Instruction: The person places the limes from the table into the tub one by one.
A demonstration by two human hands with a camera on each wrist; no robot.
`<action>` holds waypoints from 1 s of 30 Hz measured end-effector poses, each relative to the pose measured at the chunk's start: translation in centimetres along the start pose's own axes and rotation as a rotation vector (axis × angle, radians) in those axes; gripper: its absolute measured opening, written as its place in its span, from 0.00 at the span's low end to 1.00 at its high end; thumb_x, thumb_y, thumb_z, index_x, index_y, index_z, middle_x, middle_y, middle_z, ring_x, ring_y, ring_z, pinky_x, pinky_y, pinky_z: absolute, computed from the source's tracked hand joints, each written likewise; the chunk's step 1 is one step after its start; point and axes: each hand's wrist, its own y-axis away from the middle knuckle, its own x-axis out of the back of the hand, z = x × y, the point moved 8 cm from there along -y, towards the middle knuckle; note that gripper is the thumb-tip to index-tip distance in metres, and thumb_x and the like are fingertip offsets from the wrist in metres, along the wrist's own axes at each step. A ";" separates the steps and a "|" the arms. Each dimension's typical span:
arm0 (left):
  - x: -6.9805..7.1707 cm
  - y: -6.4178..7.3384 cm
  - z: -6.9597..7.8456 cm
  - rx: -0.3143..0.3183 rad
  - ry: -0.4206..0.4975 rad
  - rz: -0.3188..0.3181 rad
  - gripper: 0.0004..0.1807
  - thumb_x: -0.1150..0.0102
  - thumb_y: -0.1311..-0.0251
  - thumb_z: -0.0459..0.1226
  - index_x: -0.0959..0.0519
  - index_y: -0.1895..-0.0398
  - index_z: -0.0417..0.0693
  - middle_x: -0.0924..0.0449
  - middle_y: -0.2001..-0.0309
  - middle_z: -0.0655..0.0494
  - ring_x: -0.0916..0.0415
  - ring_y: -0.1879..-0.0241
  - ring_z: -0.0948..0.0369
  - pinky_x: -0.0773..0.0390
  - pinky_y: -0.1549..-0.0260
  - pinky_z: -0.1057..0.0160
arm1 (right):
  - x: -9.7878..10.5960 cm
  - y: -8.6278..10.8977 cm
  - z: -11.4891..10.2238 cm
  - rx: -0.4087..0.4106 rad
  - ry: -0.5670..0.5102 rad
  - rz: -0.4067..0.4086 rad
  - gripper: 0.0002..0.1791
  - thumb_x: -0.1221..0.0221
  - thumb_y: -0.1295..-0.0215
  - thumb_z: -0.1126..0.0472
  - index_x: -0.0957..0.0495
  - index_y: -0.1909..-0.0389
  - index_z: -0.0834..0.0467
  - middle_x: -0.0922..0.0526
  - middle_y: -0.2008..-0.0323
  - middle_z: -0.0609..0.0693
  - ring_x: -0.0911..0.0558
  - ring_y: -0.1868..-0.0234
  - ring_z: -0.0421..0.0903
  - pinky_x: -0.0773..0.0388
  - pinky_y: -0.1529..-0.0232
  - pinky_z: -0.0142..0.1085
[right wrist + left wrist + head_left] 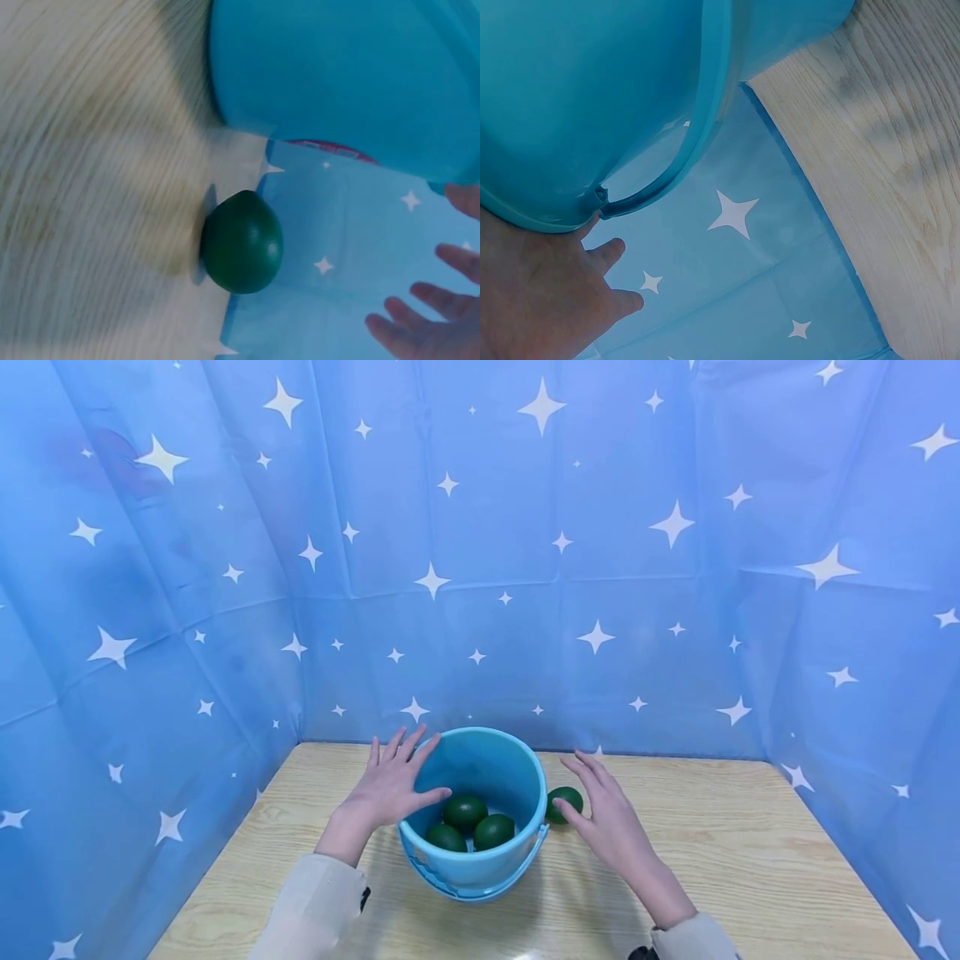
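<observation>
A light blue bucket (487,760) stands upright on the table, its handle folded down at the front. Inside lie three dark green, egg-shaped fruits (465,812). Another green fruit (565,805) rests on the table just right of the bucket; the right wrist view shows this fruit (243,241) with a small pointed tip. My left hand (386,789) is spread beside the bucket's left rim, thumb over the edge; whether it touches cannot be told. Over the table to the right, my right hand (611,818) has fingers extended, close to the outside fruit and holding nothing.
The wooden table (750,860) extends to both sides of the bucket. Blue curtains (495,527) with white stars rise behind it and along the left and right sides.
</observation>
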 end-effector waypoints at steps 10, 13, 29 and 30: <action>-0.1 -0.2 -0.1 -0.003 -0.011 0.003 0.48 0.46 0.37 0.64 0.49 0.20 0.57 0.56 0.19 0.49 0.64 0.20 0.41 0.63 0.27 0.29 | -1.8 -0.5 1.9 -0.049 0.015 -0.051 0.37 0.35 0.35 0.49 0.34 0.28 0.59 0.37 0.27 0.64 0.35 0.29 0.68 0.31 0.37 0.67; -0.1 -0.2 -0.1 -0.002 -0.006 -0.002 0.48 0.46 0.37 0.64 0.49 0.20 0.57 0.57 0.18 0.49 0.64 0.20 0.41 0.64 0.27 0.29 | -2.4 -0.6 2.6 -0.065 0.006 -0.066 0.38 0.35 0.36 0.49 0.35 0.28 0.59 0.37 0.27 0.64 0.35 0.29 0.68 0.31 0.37 0.68; 0.0 -0.1 0.1 0.002 -0.009 -0.018 0.48 0.48 0.37 0.65 0.50 0.19 0.56 0.58 0.18 0.50 0.65 0.20 0.41 0.65 0.26 0.29 | -4.8 -1.3 5.1 -0.169 -0.003 -0.152 0.39 0.33 0.37 0.49 0.34 0.29 0.59 0.37 0.27 0.66 0.35 0.30 0.70 0.33 0.37 0.68; 0.0 0.0 0.1 0.003 -0.010 -0.019 0.48 0.48 0.37 0.65 0.50 0.19 0.56 0.58 0.18 0.50 0.65 0.20 0.41 0.65 0.26 0.29 | -4.9 -1.3 5.2 -0.172 0.000 -0.156 0.39 0.33 0.37 0.49 0.34 0.29 0.60 0.37 0.27 0.67 0.35 0.30 0.71 0.32 0.37 0.68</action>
